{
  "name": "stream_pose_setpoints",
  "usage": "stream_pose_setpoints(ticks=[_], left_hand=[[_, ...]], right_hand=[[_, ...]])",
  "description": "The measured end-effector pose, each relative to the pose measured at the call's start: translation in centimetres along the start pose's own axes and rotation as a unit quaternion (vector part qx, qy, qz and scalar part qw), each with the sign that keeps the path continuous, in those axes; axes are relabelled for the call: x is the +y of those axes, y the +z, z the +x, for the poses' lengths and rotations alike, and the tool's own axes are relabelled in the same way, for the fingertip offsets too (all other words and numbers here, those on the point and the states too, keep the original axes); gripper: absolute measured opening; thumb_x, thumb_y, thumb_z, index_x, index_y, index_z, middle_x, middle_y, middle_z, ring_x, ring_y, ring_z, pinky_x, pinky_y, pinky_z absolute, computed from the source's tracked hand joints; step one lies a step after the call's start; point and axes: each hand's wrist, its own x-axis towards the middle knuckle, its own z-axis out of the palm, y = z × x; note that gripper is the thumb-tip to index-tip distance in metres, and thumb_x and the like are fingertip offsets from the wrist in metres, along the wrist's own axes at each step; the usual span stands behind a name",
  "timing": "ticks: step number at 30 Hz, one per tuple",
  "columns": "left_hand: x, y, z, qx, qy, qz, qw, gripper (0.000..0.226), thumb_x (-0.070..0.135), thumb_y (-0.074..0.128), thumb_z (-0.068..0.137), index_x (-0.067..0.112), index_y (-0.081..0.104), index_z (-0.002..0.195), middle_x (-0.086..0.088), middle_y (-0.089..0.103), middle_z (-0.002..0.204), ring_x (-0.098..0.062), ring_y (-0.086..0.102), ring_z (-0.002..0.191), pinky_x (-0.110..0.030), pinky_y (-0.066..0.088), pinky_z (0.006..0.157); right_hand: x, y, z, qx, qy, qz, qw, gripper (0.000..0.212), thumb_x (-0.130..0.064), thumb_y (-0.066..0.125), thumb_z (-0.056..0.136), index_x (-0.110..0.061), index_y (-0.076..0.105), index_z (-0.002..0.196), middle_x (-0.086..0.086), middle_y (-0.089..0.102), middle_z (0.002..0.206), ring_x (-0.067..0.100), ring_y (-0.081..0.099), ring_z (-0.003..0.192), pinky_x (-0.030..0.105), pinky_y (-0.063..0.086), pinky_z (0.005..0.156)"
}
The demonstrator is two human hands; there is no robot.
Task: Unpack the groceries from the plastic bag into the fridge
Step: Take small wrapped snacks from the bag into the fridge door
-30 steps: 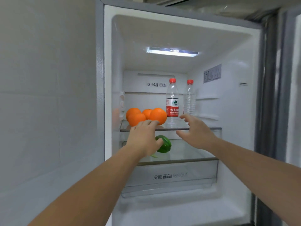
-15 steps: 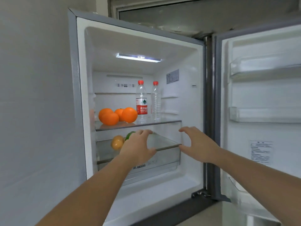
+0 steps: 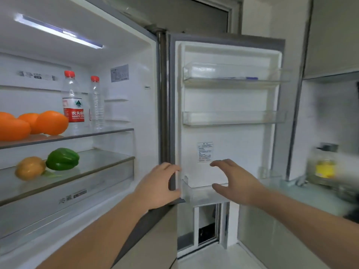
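Note:
The fridge stands open. Three oranges (image 3: pixel 50 123) and two red-capped water bottles (image 3: pixel 72 101) sit on its upper glass shelf (image 3: pixel 97 133). On the shelf below lie a green pepper (image 3: pixel 63 159) and a yellow-orange one (image 3: pixel 30 167). My left hand (image 3: pixel 159 185) hovers with loosely curved fingers at the hinge edge of the fridge door (image 3: pixel 229 138) and holds nothing. My right hand (image 3: pixel 233 181) is spread open in front of the door's inner face, just above the lowest door bin (image 3: pixel 202 194). No plastic bag is in view.
The door carries two clear bins (image 3: pixel 233 118) higher up. To the right runs a pale counter (image 3: pixel 303 191) with a blurred yellow-filled jar (image 3: pixel 325 167). A drawer (image 3: pixel 58 199) sits under the lower shelf. Floor shows below the door.
The view has swung right, from the shelves to the open door. Both hands moved right with it, away from the shelf fronts to the door's hinge side, still holding nothing.

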Motion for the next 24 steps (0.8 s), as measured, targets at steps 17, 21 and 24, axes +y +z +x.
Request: stream_pose_setpoints(ticks=[17,21,24], left_hand=[[43.4,17.0,3.8,-0.12,0.284,-0.189,0.932,0.06,0.041,0.066,0.076,0.037,0.045,0.132,0.013,0.045,0.135,-0.009,0.047,0.123,-0.032,0.042,0.101],[54.4,21.1,2.4,-0.164,0.366,-0.226,0.888,0.059,0.041,0.064,0.076,0.039,0.044,0.132,0.019,0.043,0.134,-0.005,0.047,0.121,-0.032,0.044,0.099],[62.0,23.9,1.4,-0.201,0.425,-0.251,0.846,0.06,0.044,0.063,0.075,0.042,0.043,0.131,0.022,0.042,0.133,-0.003,0.046,0.12,-0.031,0.043,0.099]], right_hand=[[23.2,-19.0,-37.7,0.124,0.373,-0.05,0.918,0.057,-0.04,0.063,0.087,-0.032,0.039,0.138,-0.008,0.045,0.134,0.011,0.052,0.113,0.025,0.044,0.094],[25.5,-22.9,-47.4,0.174,0.471,-0.072,0.862,0.055,-0.041,0.063,0.087,-0.032,0.041,0.136,-0.01,0.046,0.131,0.011,0.053,0.108,0.024,0.044,0.09],[26.8,-25.0,-53.3,0.197,0.538,-0.102,0.813,0.059,-0.043,0.063,0.085,-0.034,0.039,0.138,-0.009,0.046,0.132,0.011,0.053,0.108,0.024,0.044,0.087]])
